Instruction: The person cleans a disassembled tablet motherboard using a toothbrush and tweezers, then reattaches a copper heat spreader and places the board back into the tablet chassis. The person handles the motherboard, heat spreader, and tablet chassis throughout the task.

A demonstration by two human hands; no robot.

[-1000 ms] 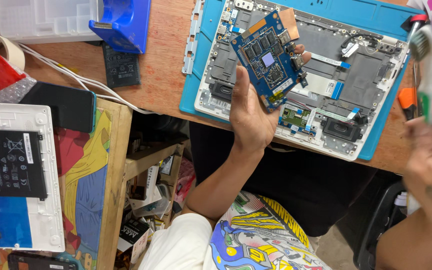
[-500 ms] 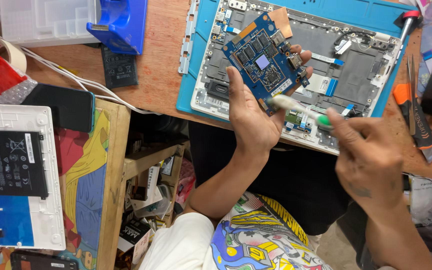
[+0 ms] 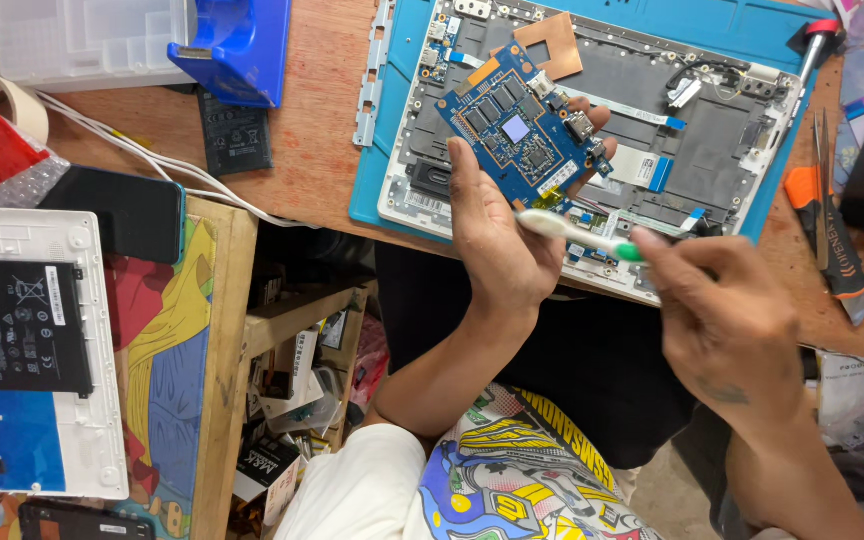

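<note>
Our left hand (image 3: 497, 250) pinched one blue circuit board (image 3: 524, 140) above the opened laptop (image 3: 712, 130); our right hand (image 3: 727, 310) gripped one toothbrush (image 3: 577, 232), its head touching the board's lower edge.

At nine o'clock a white plastic laptop base cover (image 3: 72, 240) lies with a flat black battery pack (image 3: 17, 325) on it. Toward ten o'clock sit a black smartphone (image 3: 122, 212), a small black rectangular battery (image 3: 235, 135) and a white cable (image 3: 132, 150). At eleven o'clock stands a clear plastic parts box (image 3: 87, 40) with a blue plastic piece (image 3: 237, 45) beside it. At three o'clock rests an orange-handled cutter (image 3: 832, 235).
</note>
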